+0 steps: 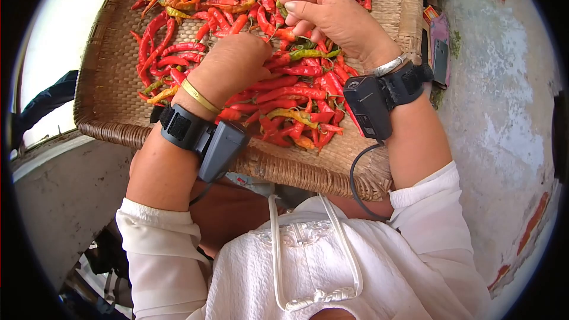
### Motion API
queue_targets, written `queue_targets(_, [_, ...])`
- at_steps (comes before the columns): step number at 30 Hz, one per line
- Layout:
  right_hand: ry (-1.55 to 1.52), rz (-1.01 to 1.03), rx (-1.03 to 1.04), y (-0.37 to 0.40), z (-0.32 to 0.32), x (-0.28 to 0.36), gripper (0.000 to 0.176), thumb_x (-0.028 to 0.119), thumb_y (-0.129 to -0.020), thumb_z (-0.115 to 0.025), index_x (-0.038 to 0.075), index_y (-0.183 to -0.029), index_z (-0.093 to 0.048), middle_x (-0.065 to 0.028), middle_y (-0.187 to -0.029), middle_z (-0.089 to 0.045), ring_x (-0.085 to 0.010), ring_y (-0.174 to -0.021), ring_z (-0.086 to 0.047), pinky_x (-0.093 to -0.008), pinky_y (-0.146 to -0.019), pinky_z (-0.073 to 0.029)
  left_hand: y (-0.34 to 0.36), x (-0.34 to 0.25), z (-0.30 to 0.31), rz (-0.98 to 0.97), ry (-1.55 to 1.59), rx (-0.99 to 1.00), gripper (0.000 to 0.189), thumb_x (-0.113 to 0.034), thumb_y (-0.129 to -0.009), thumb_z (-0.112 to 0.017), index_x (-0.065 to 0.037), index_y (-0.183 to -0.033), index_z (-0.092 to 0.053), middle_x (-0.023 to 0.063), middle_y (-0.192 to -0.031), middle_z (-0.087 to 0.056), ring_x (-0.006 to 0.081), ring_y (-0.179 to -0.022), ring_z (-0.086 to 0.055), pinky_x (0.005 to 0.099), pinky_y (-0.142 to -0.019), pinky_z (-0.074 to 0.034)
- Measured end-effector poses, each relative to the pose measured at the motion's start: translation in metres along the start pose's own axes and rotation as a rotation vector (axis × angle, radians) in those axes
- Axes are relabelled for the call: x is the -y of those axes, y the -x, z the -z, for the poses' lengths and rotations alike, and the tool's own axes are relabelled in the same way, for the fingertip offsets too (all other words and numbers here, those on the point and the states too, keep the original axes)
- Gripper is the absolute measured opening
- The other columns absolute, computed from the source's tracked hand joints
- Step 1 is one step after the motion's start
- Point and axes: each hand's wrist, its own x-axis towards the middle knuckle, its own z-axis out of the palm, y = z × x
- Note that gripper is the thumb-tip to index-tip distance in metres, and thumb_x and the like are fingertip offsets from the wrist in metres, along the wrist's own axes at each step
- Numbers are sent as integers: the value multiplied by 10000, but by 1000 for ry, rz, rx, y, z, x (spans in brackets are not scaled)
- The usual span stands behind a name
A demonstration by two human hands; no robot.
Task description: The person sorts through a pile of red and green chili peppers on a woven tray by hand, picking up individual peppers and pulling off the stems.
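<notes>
A flat woven basket tray (106, 92) rests on my lap, heaped with several red, orange and green chili peppers (296, 92). My left hand (234, 62) lies knuckles-up on the pile, fingers curled under into the chilies; what it grips is hidden. My right hand (332, 15) is above the pile, with its fingertips pinched on a small chili (283, 0) near its green stem. Both wrists carry black strapped devices and metal bangles.
The tray's near rim (284, 172) sits just above my white top. A worn concrete floor (504, 112) spreads to the right. Small packets and a dark flat object (440, 53) lie beside the tray's right edge. A low wall ledge (53, 154) is at the left.
</notes>
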Motion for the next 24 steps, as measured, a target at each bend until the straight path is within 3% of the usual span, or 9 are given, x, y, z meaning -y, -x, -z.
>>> queue_targets(2, [62, -35, 16, -1, -7, -7, 299, 256, -817, -593, 18, -996, -625, -75, -796, -640, -124, -715, -614, -260, -582, -479, 0, 0, -1, 15, -27, 13, 202, -196, -674, -645, -35, -796, -632, 168, -735, -595, 341, -734, -589, 423, -660, -474])
queue_targets(4, [563, 118, 169, -3, -9, -14, 291, 205, -833, -586, 14, -1052, -599, -62, -812, -630, -121, -715, -589, -259, -629, -466, -1, -1, -3, 31, -54, 26, 192, -191, -675, -640, -36, -788, -631, 168, -729, -593, 342, -730, -588, 426, -656, -475])
queue_targets(5, [606, 120, 192, -3, -11, -19, 304, 195, -800, -607, 12, -1043, -601, -106, -801, -631, -198, -734, -602, -318, -673, -466, -2, 0, -4, 17, -80, 18, 179, -185, -679, -635, -36, -776, -629, 166, -727, -594, 341, -721, -588, 427, -652, -476])
queue_targets(10, [760, 85, 312, 0, -16, -18, 324, 196, -772, -613, 33, -1052, -601, -158, -847, -627, -286, -799, -594, -353, -729, -461, -1, -6, 11, 112, -116, 59, 166, -184, -738, -602, -54, -830, -649, 142, -809, -629, 307, -774, -621, 413, -674, -504])
queue_targets(12, [696, 183, 233, -2, -15, -23, 324, 202, -771, -618, 46, -1054, -603, -143, -845, -630, -278, -802, -596, -352, -729, -463, 1, -2, 15, 95, 3, -45, 151, -174, -749, -588, -52, -818, -645, 141, -780, -625, 307, -764, -618, 409, -665, -499])
queue_targets(16, [542, 101, 138, -2, -13, -23, 308, 249, -727, -657, 69, -977, -650, -158, -837, -642, -309, -791, -614, -374, -738, -480, 1, 1, 17, 99, 117, -147, 123, -118, -749, -598, -32, -836, -613, 152, -731, -613, 332, -690, -593, 393, -626, -467])
queue_targets(18, [699, 415, -35, -2, -13, -28, 284, 241, -731, -662, 62, -951, -650, -144, -786, -640, -296, -744, -609, -365, -702, -477, 0, 2, 20, 32, 249, -189, 114, -95, -750, -606, -20, -836, -606, 145, -737, -619, 320, -677, -597, 379, -615, -464])
queue_targets(22, [543, 221, 118, -3, -6, -17, 266, 240, -745, -661, 55, -936, -646, -122, -708, -621, -260, -673, -599, -339, -643, -472, -1, 1, 25, 48, 342, -211, 168, -172, -740, -630, -57, -863, -637, 142, -749, -624, 319, -721, -604, 405, -636, -474])
queue_targets(24, [426, 9, 174, 1, -3, -8, 236, 253, -769, -658, 44, -876, -643, -74, -645, -601, -180, -601, -579, -307, -563, -456, 0, 4, 26, 63, 269, -362, 234, -183, -746, -631, -54, -940, -621, 148, -786, -628, 325, -764, -606, 412, -661, -480])
